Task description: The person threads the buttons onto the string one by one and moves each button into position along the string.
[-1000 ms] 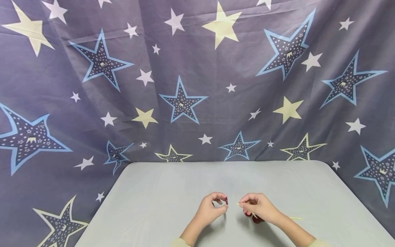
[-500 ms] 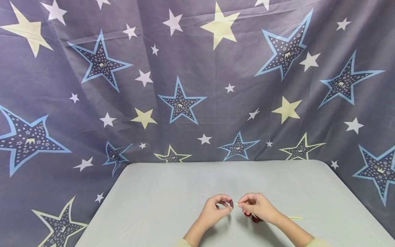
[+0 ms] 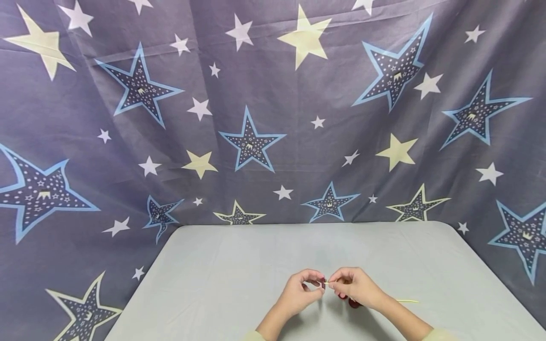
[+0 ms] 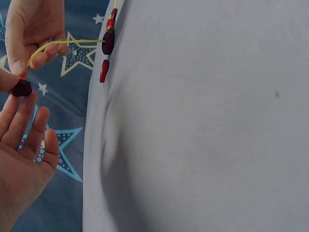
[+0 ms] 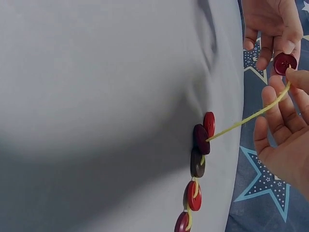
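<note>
My left hand [image 3: 298, 293] pinches a dark red button [image 5: 284, 63] on edge between thumb and fingers, above the table. Facing it, my right hand [image 3: 358, 286] pinches a yellow cord [image 5: 251, 117] near its end. The cord's tip is at the button's face; whether it passes through a hole is hidden. From the right fingers the cord runs down to a dark purple button [image 5: 202, 139] on the table. Several more buttons, among them a bright red button [image 5: 194, 195], are threaded on the cord in a row below my right hand.
A red button [image 4: 104, 71] lies beside the threaded row; whether it is on the cord cannot be told. The cord's tail [image 3: 408, 301] extends right past my right forearm. A pale table [image 3: 239, 255] meets a star-patterned cloth [image 3: 273, 189] behind.
My left hand has moved right with the button, closing the gap to the cord's end. The right hand has stayed nearly in place.
</note>
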The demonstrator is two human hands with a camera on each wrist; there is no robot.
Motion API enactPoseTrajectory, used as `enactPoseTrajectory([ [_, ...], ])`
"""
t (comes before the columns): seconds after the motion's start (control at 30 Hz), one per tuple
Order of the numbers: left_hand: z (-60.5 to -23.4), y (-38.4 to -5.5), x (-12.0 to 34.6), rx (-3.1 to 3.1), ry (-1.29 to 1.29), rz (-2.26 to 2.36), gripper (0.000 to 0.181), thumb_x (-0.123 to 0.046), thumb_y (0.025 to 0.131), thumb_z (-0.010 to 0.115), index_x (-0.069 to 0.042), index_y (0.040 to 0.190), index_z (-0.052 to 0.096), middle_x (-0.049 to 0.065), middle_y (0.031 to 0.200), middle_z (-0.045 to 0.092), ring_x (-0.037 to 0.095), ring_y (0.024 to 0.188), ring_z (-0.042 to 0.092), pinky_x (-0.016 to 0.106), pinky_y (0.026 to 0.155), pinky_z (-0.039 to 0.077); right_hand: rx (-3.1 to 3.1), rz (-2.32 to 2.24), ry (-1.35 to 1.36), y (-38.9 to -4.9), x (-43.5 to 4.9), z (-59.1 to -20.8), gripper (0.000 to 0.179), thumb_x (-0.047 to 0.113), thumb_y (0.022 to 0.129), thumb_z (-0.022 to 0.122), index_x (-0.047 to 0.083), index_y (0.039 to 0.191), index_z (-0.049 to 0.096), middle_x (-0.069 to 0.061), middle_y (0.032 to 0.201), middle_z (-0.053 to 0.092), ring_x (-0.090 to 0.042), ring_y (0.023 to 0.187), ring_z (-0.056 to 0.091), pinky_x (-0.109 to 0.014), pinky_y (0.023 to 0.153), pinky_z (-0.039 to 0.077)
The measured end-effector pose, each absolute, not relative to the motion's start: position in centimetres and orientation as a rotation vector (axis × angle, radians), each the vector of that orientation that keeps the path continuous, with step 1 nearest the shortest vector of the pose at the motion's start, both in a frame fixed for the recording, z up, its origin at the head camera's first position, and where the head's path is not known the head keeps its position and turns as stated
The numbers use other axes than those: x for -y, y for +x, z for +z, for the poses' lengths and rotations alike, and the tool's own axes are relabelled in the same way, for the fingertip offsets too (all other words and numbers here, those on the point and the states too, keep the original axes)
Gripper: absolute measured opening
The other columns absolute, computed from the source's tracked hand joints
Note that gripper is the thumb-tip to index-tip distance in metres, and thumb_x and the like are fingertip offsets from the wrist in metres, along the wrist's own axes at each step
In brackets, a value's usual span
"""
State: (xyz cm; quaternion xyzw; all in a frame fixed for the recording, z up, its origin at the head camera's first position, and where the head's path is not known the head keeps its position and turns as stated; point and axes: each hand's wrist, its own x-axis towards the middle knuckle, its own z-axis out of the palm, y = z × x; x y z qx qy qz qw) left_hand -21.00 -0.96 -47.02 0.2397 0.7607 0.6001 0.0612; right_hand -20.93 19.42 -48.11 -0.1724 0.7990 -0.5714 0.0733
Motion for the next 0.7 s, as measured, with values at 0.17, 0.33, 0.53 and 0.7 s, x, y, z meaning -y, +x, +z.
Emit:
enactPoseTrajectory([
  [0.17, -47.15, -21.0, 0.85, -2.314, 0.735, 1.821, 0.024, -0.003, 0.077, 0.064, 0.002, 0.1, 0.064, 0.019, 0.097, 0.068, 0.032, 0.091, 0.062, 0.018, 0.066, 0.043, -2.408, -1.717, -0.504, -20.85, -19.42, -48.13, 0.02, 0.013, 0.087, 0.063, -0.007, 0.094, 0.065, -0.021, 0.071, 0.063, -0.005, 0.056, 0.055, -0.024, 0.046, 0.044],
  [0.33, -47.05, -20.87, 0.83, -2.331, 0.727, 1.807, 0.024, -0.005, 0.078, 0.065, 0.002, 0.1, 0.064, 0.017, 0.098, 0.068, 0.036, 0.092, 0.061, 0.018, 0.067, 0.043, -2.418, -1.712, -0.51, -20.81, -19.49, -48.18, 0.019, 0.013, 0.087, 0.064, -0.005, 0.092, 0.065, -0.016, 0.07, 0.064, -0.005, 0.056, 0.055, -0.024, 0.046, 0.045],
  [0.53, -47.14, -20.85, 0.65, -2.346, 0.722, 1.809, 0.023, -0.004, 0.078, 0.065, 0.001, 0.101, 0.064, 0.017, 0.097, 0.069, 0.035, 0.092, 0.061, 0.018, 0.066, 0.042, -2.415, -1.712, -0.499, -20.84, -19.58, -48.31, 0.02, 0.013, 0.087, 0.064, -0.006, 0.093, 0.065, -0.015, 0.07, 0.064, -0.006, 0.056, 0.055, -0.025, 0.046, 0.045],
  [0.7, -47.28, -20.86, 0.53, -2.363, 0.729, 1.804, 0.023, -0.004, 0.078, 0.065, 0.0, 0.101, 0.065, 0.016, 0.097, 0.069, 0.03, 0.091, 0.062, 0.018, 0.067, 0.042, -2.423, -1.701, -0.504, -20.86, -19.58, -48.26, 0.021, 0.014, 0.087, 0.064, -0.007, 0.093, 0.065, -0.014, 0.07, 0.064, -0.007, 0.056, 0.056, -0.025, 0.046, 0.045],
])
